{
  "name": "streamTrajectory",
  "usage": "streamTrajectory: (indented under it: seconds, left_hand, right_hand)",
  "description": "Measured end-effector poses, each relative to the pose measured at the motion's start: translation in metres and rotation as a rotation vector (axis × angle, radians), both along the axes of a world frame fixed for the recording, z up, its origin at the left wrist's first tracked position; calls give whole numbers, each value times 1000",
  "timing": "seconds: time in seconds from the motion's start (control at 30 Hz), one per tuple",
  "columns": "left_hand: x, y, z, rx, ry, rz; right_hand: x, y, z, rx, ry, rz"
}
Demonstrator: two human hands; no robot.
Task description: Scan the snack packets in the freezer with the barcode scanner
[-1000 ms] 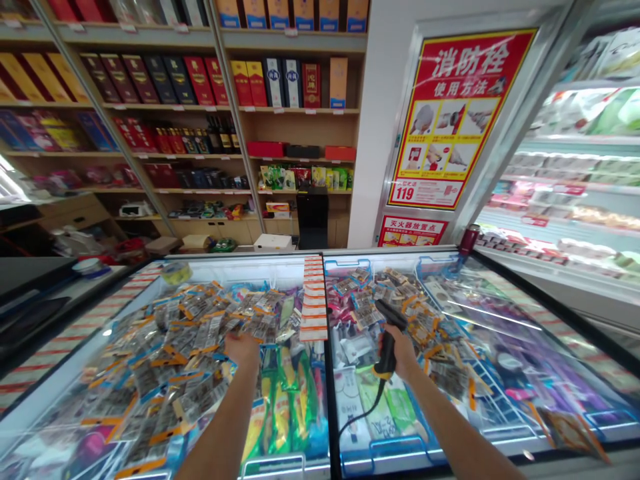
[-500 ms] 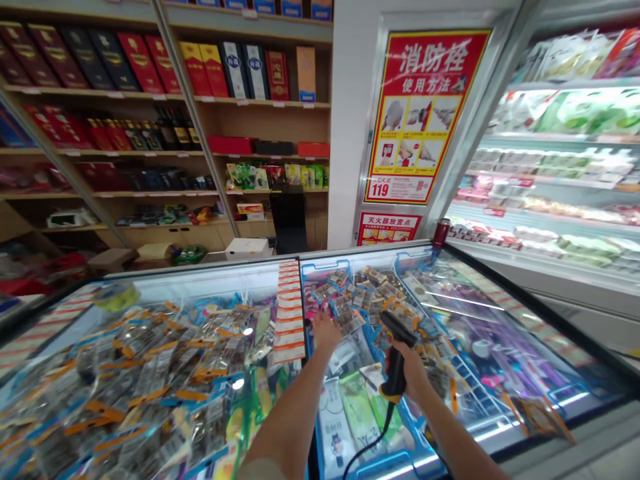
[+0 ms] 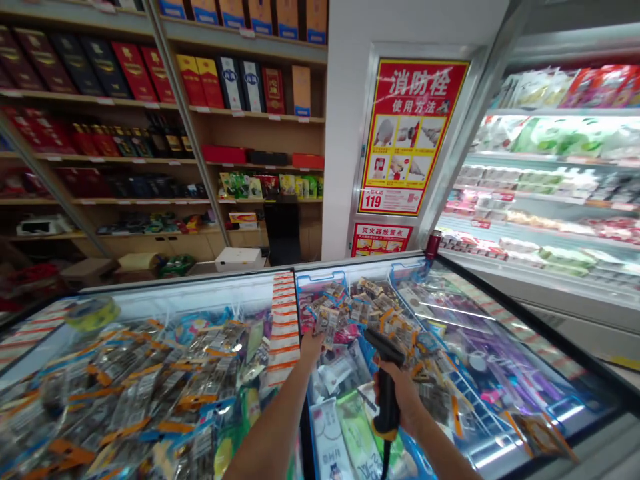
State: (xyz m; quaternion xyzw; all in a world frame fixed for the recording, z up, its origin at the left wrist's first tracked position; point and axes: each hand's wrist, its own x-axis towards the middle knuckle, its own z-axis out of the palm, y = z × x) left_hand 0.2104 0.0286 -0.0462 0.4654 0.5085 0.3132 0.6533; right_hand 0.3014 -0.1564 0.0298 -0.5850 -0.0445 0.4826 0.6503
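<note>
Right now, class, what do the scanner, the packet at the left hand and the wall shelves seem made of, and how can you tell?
Scanner: probably hard plastic, dull black with yellow trim, judging by its smooth moulded shape.
Packet: likely thin, shiny plastic film, given its crinkled look.
Wall shelves: smooth wood or wood-look board, from the tan colour; no grain shows.

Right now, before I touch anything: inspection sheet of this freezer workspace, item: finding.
Surface: chest freezer, packed with goods.
Things: black handheld scanner, head up; small packet at the left hand.
Clutter: orange-edged packets heaped on the left side; dark red container upright at the rear edge; yellowish roll at rear left.
Hands: right grips the scanner by its handle; left at the packet, grip unclear.
Cables: one cord, from the scanner's base out of frame.
Surroundings: red poster, wooden shelves behind; co-workers, nothing seen.
</note>
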Motion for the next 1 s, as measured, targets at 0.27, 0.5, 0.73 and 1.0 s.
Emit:
streamTrajectory:
  seconds: [0.27, 0.5, 0.73, 1.0]
  left_hand:
    - [-68, 18, 43, -60, -357, 198]
    - [-95, 15, 56, -40, -384, 268]
    - [-105, 9, 67, 0, -392, 307]
    - [-111, 3, 76, -8, -357, 320]
  right_hand:
    - [-54, 7, 44, -38, -63, 254]
    - [-79, 6, 59, -80, -139, 364]
    - [-87, 3, 66, -70, -184, 414]
    - [-89, 0, 69, -72, -172, 416]
